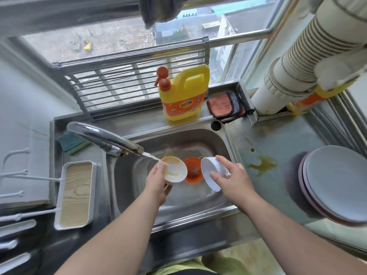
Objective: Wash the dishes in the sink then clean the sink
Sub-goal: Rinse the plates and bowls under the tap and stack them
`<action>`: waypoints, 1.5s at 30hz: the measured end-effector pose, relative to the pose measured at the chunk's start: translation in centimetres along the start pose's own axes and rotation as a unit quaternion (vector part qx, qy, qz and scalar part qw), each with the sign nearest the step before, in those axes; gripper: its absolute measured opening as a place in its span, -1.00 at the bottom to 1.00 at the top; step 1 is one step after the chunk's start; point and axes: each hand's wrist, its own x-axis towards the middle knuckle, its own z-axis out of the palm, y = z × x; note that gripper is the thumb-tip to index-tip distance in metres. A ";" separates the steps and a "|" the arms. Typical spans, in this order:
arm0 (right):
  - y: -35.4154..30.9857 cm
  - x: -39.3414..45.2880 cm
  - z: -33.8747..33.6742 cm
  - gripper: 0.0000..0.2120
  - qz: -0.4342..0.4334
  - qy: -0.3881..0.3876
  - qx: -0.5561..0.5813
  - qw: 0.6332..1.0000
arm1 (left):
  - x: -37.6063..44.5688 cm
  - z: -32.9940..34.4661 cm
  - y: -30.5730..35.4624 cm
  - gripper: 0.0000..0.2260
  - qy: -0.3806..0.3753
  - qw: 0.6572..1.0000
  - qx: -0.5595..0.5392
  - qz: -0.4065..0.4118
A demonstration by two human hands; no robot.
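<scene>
Landmark: the sink, steel, with everything below placed against it.
Left hand: the left hand grips a small stained bowl over the middle of the sink, tilted so the tap's stream lands on its rim, probably to rinse off the yellow residue.
Right hand: the right hand clasps a white bowl by its wall over the sink's right half, turned on edge, likely to let water run out.
Below them: an orange strainer sits at the sink's drain, between the two bowls.
Room to move: the bowls sit near each other; the sink's right rim is just beside the right hand.
Set-down space: stacked plates lie right of the sink, beyond a yellow spill.
Supplies: detergent jug and cloth behind the sink; sponge at its left.
</scene>
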 end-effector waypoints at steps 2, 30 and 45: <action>0.0 -0.2 0.1 -0.49 -0.001 -0.004 0.000 1.000 | 0.4 -0.4 -0.5 -0.73 -0.023 0.991 0.108 0.082; 1.4 -3.6 2.2 -0.49 0.023 0.073 0.055 0.996 | -0.5 2.8 6.6 -0.64 0.060 0.971 -0.059 -0.225; 0.8 -3.1 4.2 -0.46 0.013 0.083 0.097 0.992 | 1.7 -6.4 3.5 -0.57 -0.003 0.917 -0.222 -0.333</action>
